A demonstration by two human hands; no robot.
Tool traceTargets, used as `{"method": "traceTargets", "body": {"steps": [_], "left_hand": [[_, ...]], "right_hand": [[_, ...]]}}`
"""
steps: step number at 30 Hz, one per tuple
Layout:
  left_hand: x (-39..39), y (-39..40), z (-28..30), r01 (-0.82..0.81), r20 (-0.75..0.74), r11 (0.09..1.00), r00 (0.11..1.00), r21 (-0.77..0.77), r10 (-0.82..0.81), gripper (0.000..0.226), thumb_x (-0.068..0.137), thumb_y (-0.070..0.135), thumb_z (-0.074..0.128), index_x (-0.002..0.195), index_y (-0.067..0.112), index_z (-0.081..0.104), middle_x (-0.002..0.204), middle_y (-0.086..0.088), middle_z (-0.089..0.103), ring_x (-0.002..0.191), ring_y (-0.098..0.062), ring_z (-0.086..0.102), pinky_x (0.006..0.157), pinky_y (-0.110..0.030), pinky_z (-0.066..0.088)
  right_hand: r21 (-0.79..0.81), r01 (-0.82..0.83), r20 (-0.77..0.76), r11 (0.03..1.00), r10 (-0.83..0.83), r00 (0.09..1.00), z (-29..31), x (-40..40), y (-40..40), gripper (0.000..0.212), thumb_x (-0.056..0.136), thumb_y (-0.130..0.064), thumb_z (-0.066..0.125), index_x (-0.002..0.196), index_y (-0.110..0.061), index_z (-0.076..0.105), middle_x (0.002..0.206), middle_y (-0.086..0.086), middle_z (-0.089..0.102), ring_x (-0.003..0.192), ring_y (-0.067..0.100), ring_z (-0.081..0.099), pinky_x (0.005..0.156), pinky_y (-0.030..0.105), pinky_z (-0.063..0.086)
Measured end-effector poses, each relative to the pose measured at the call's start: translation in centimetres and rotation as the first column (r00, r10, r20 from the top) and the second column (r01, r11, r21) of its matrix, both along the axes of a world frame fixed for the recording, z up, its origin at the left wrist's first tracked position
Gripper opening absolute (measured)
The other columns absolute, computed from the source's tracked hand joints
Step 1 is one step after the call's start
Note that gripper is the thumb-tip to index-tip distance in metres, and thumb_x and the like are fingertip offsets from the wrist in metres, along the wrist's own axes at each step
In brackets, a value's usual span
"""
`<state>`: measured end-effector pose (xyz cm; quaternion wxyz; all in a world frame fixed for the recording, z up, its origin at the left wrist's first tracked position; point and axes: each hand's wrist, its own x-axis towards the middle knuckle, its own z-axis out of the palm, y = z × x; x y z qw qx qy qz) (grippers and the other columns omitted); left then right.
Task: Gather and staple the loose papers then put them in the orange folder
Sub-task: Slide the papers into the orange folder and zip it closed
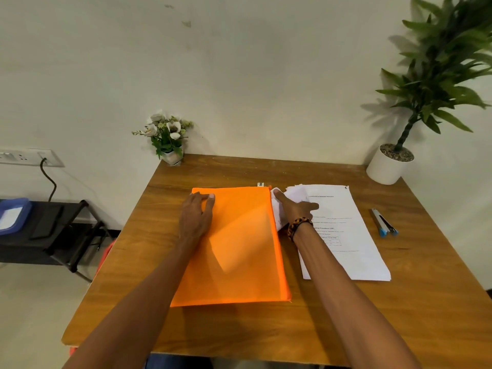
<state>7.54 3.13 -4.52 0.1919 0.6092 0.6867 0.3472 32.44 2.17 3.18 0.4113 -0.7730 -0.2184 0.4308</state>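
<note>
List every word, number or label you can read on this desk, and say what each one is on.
Top sheet of the papers: printed heading and lines of text, too small and blurred to read.
Small tag at the far edge of the orange folder: dark marks, unreadable.
Stapler: no readable text.
Nothing else in view carries text.

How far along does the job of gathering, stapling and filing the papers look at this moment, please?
Gathered: the papers lie in one stack beside the orange folder, with what looks like a staple at the far corner. In hand: the left hand presses the folder flat while the right hand rests at its edge on the papers. Left: nothing is inside the folder yet.
</note>
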Motion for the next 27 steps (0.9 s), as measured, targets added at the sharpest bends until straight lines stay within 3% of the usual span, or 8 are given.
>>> {"method": "traceTargets", "body": {"steps": [6, 11, 13, 15, 17, 22, 24, 27], "left_hand": [[-0.1, -0.1, 0.3, 0.032, -0.022, 0.999, 0.999, 0.014, -0.031, 0.068, 0.098, 0.063, 0.03, 0.129, 0.011, 0.062, 0.136, -0.015, 0.058, 0.13, -0.031, 0.049, 0.105, -0.048, 0.042], [-0.4, 0.0, 0.1, 0.013, -0.022, 1.0, 1.0, -0.005, -0.013, 0.073, 0.096, 0.067, 0.027, 0.129, 0.013, 0.062, 0.14, -0.014, 0.057, 0.134, -0.031, 0.048, 0.11, -0.051, 0.041], [-0.5, 0.0, 0.0, 0.012, -0.021, 1.0, 1.0, -0.014, -0.012, 0.073, 0.096, 0.068, 0.026, 0.129, 0.013, 0.063, 0.14, -0.014, 0.058, 0.134, -0.031, 0.048, 0.11, -0.051, 0.041], [-0.5, 0.0, 0.1, 0.016, -0.02, 1.0, 1.0, -0.022, -0.017, 0.074, 0.097, 0.068, 0.026, 0.127, 0.012, 0.063, 0.138, -0.015, 0.058, 0.132, -0.031, 0.049, 0.109, -0.051, 0.042], [-0.3, -0.2, 0.3, 0.023, -0.027, 0.999, 0.999, -0.033, -0.024, 0.067, 0.101, 0.061, 0.031, 0.13, 0.009, 0.061, 0.142, -0.017, 0.056, 0.134, -0.032, 0.047, 0.11, -0.05, 0.04], [0.0, -0.4, 0.8, 0.02, -0.028, 0.999, 0.999, -0.027, -0.021, 0.062, 0.104, 0.053, 0.035, 0.134, 0.004, 0.058, 0.146, -0.019, 0.052, 0.137, -0.034, 0.044, 0.111, -0.049, 0.036], [-0.1, -0.4, 0.7, 0.01, -0.024, 1.0, 1.0, -0.02, -0.011, 0.066, 0.102, 0.056, 0.032, 0.131, 0.003, 0.059, 0.142, -0.019, 0.055, 0.134, -0.034, 0.047, 0.109, -0.049, 0.038], [0.1, -0.4, 0.6, 0.0, -0.038, 1.0, 0.999, -0.001, 0.0, 0.063, 0.103, 0.054, 0.033, 0.126, 0.002, 0.061, 0.137, -0.02, 0.058, 0.129, -0.035, 0.05, 0.106, -0.047, 0.039]], "right_hand": [[0.006, 0.119, -0.167, 0.993, -0.116, 0.979, 0.6, -0.1, 0.8, 0.089, 0.072, -0.026, 0.075, 0.14, -0.016, 0.02, 0.128, 0.014, 0.047, 0.099, 0.028, 0.05, 0.09, 0.048, 0.053], [0.081, 0.116, -0.223, 0.99, -0.096, 0.97, 1.1, 2.9, 1.6, 0.056, 0.078, -0.008, 0.06, 0.131, 0.003, 0.046, 0.095, 0.011, 0.048, 0.068, 0.018, 0.049, 0.058, 0.033, 0.044], [0.136, 0.161, -0.275, 0.978, -0.119, 0.954, 1.0, 4.1, 1.3, 0.037, 0.062, -0.006, 0.056, 0.099, -0.001, 0.059, 0.087, 0.011, 0.051, 0.058, 0.018, 0.045, 0.051, 0.027, 0.04], [0.171, 0.32, -0.407, 0.932, -0.229, 0.884, 0.9, 5.1, 1.1, 0.031, 0.035, -0.001, 0.049, 0.065, -0.008, 0.047, 0.073, 0.006, 0.048, 0.059, 0.024, 0.047, 0.055, 0.025, 0.038], [0.197, 0.394, -0.429, 0.898, -0.282, 0.858, 0.9, 5.7, 0.5, 0.025, 0.041, -0.004, 0.051, 0.064, -0.011, 0.044, 0.073, 0.006, 0.051, 0.065, 0.027, 0.052, 0.064, 0.031, 0.039], [0.102, -0.032, -0.073, 0.994, 0.039, 0.997, -1.3, 5.4, -1.4, 0.036, 0.076, -0.018, 0.07, 0.11, -0.009, 0.058, 0.108, 0.013, 0.067, 0.095, 0.032, 0.064, 0.087, 0.045, 0.056], [0.061, -0.198, 0.092, 0.978, 0.192, 0.977, -2.1, 5.1, -2.1, 0.032, 0.081, -0.006, 0.071, 0.111, -0.01, 0.058, 0.113, 0.013, 0.065, 0.1, 0.031, 0.061, 0.09, 0.047, 0.055], [0.063, -0.248, 0.092, 0.967, 0.242, 0.966, -2.5, 5.2, -2.9, 0.031, 0.084, -0.002, 0.072, 0.108, -0.013, 0.056, 0.112, 0.011, 0.063, 0.105, 0.032, 0.059, 0.091, 0.056, 0.055]]}}
